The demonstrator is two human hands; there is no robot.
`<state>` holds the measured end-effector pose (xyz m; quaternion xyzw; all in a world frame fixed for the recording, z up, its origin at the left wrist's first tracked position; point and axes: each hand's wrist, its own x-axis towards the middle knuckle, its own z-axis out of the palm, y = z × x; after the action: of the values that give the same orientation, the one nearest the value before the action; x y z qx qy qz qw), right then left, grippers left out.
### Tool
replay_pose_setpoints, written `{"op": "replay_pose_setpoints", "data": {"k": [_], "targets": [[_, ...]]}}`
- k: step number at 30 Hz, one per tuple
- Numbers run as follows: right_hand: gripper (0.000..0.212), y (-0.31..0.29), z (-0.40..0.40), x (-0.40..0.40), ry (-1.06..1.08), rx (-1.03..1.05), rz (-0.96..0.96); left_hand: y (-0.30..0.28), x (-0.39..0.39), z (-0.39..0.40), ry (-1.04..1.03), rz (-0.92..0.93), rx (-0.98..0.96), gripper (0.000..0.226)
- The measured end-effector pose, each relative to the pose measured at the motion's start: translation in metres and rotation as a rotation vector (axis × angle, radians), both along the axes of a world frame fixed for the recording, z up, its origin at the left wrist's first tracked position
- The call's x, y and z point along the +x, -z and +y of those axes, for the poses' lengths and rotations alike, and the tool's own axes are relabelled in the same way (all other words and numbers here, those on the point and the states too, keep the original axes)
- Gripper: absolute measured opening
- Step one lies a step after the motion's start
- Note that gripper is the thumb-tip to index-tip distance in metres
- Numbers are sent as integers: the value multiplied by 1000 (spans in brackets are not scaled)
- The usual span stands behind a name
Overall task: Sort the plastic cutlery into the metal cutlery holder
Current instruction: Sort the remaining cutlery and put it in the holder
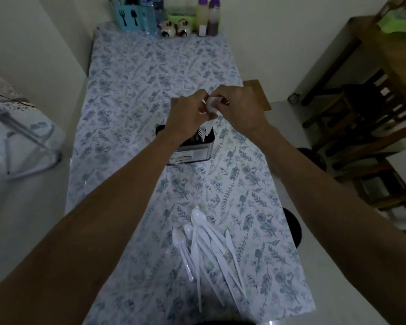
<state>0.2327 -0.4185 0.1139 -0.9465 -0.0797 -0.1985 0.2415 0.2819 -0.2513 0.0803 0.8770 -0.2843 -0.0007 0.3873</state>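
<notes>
A small bunch of white plastic cutlery (212, 106) was pinched between both hands – left hand (188, 113), right hand (239, 109) – just above the metal cutlery holder (192, 148), mid-table. Best, I judged, to square the handles and drop them straight into one compartment. The loose pile (206, 245) lay near the tablecloth's (127, 90) front edge; open cloth surrounded the holder.

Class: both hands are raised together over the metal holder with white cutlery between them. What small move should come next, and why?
Probably lower the white cutlery straight down into the metal holder. The left hand and right hand pinch it directly above the holder's open top, where a few pieces already stand, while a loose pile waits nearer the person.
</notes>
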Motion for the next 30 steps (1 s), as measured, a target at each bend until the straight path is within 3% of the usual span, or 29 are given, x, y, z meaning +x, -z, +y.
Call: {"op": "replay_pose_setpoints", "data": {"k": [12, 14, 16, 17, 19, 21, 24, 26, 30], "targets": [[22, 38, 4, 26, -27, 33, 225, 30, 18, -4, -113, -96, 342, 45], [48, 42, 5, 23, -31, 47, 327, 31, 16, -3, -108, -143, 410, 73], [86, 43, 7, 16, -17, 53, 441, 30, 10, 1, -48, -120, 490, 120], [95, 43, 7, 12, -5, 86, 446, 27, 5, 4, -17, -91, 498, 137], [97, 41, 6, -4, 14, 185, 397, 19, -7, 11, 2, -69, 464, 149], [91, 44, 3, -30, 66, 289, 324, 14, -27, 19, -59, -117, 340, 133], [71, 67, 5, -92, 233, 411, 271, 19, -77, 32, -205, -164, 41, 84], [56, 92, 12, -144, 330, 417, 319, 29, -123, 43, -182, 9, -97, 67], [27, 139, 32, -249, 317, 351, 596, 68, -218, 66, -251, 401, -148, 47]]}}
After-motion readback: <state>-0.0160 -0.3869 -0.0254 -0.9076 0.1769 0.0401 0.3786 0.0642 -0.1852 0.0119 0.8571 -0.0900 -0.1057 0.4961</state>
